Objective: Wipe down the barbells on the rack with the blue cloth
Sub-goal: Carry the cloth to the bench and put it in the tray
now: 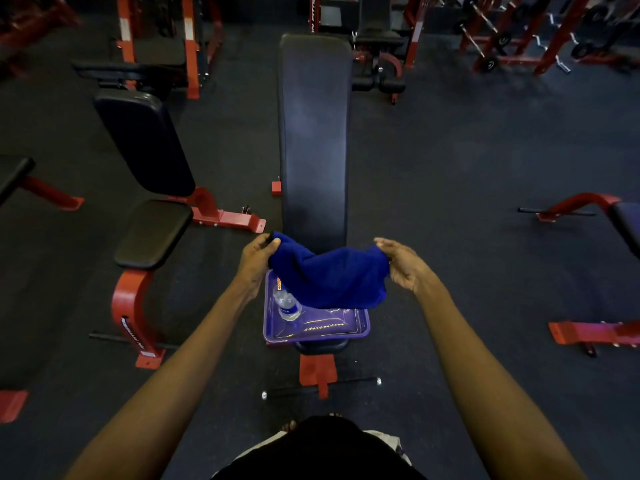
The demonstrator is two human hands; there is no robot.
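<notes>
Cloth: the blue cloth (330, 280) hangs between my two hands, above the near end of the black bench (313, 133).
Cloth axis: its long axis runs left to right across my view, crosswise to the bench; the top edge sags in the middle and the body drapes downward.
Left hand: my left hand (256, 259) is pinched on the cloth's left corner, thumb and fingers closed over the fabric.
Right hand: my right hand (401, 265) is clamped on the right corner, fingers curled in.
Tray: a purple tray (360, 323) sits on the bench end directly below the cloth; the cloth's lower edge covers its far part, contact not determinable.
Bottle: a clear plastic bottle (287, 304) lies in the tray's left side, cap end hidden under the cloth.
Barbells: barbells (485, 29) rest on a red rack (550, 46) at far upper right, well apart from the cloth.
</notes>
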